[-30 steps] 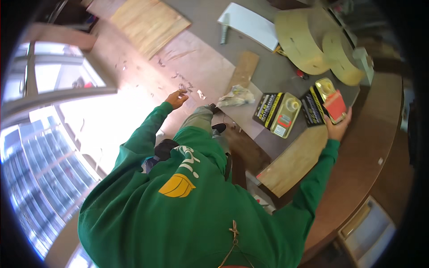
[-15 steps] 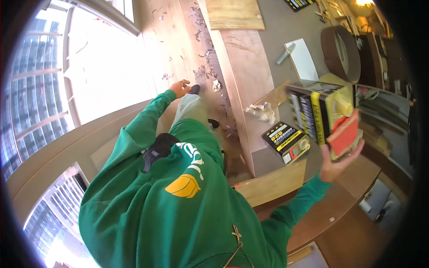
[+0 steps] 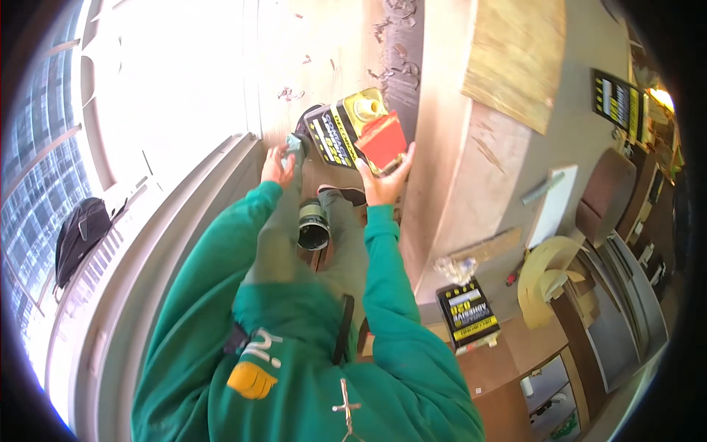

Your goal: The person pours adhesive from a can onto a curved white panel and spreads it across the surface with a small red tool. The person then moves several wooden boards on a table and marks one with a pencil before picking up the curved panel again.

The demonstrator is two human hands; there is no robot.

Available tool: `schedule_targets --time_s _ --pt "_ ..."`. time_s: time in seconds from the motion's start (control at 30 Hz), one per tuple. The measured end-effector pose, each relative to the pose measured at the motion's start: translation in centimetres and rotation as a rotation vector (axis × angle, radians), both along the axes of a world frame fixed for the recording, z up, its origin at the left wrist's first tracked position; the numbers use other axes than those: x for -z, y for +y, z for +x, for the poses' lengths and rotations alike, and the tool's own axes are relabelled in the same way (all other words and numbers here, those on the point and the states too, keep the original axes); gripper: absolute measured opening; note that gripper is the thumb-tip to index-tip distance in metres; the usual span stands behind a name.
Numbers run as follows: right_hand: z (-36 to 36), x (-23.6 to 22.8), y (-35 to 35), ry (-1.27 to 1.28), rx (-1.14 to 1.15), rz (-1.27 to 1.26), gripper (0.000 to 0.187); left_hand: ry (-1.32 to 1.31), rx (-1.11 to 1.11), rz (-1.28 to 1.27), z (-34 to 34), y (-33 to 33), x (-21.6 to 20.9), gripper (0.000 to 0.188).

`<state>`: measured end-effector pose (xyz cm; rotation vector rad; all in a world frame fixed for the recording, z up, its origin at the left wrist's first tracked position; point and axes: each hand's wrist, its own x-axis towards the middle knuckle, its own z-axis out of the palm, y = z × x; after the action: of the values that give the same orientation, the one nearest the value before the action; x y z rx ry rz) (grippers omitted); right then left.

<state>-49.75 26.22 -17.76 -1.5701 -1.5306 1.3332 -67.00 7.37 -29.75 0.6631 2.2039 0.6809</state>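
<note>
My right hand [image 3: 387, 180] grips a large rectangular black-and-yellow tin [image 3: 328, 136] at its near end, thumb and fingers spread around it. A yellow spout cap [image 3: 368, 109] shows on the tin's top. Against the near end is a flat red panel [image 3: 383, 142]; I cannot tell whether it is attached. The tin hangs tilted above the floor, in front of my legs. Left of it, my left hand [image 3: 277, 168] has its fingers stretched out beside a small pale blue patch [image 3: 294, 145], with nothing plainly held. Below, between my legs, stands an open round can [image 3: 314, 225], dark inside.
A similar tin [image 3: 468, 313] stands on the bench to the right, near crumpled plastic [image 3: 455, 269]. Beyond lie a white board [image 3: 551, 210], curved yellowish pieces [image 3: 541, 280] and a plywood sheet [image 3: 515, 59]. A window ledge [image 3: 199, 199] runs along my left, a black backpack [image 3: 85, 232] past it.
My right hand has carried the tin from over the bench leftward to in front of my legs. The view has turned. The open round can between my legs has come into sight.
</note>
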Motion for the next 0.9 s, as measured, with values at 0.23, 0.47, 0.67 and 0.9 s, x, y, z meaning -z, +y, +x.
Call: schedule_targets --time_s 0.23,0.47,0.67,0.9 --pt "-0.7 23.2 4.0 -0.256 0.069 0.072 0.116 -0.058 0.170 -0.138 0.1 -1.4 -0.5 0.045" --pt "6.6 34.0 7.7 -0.600 0.156 0.231 0.114 -0.136 0.158 -0.214 -0.8 0.1 -1.7 0.049" --pt "9.5 37.3 6.9 -0.461 0.279 0.131 0.119 -0.132 0.188 -0.188 -0.5 -0.2 -1.4 0.049" --pt "9.7 35.0 5.2 -0.490 0.061 -0.031 0.121 -0.120 0.242 -0.253 0.3 -0.3 -1.5 0.048"
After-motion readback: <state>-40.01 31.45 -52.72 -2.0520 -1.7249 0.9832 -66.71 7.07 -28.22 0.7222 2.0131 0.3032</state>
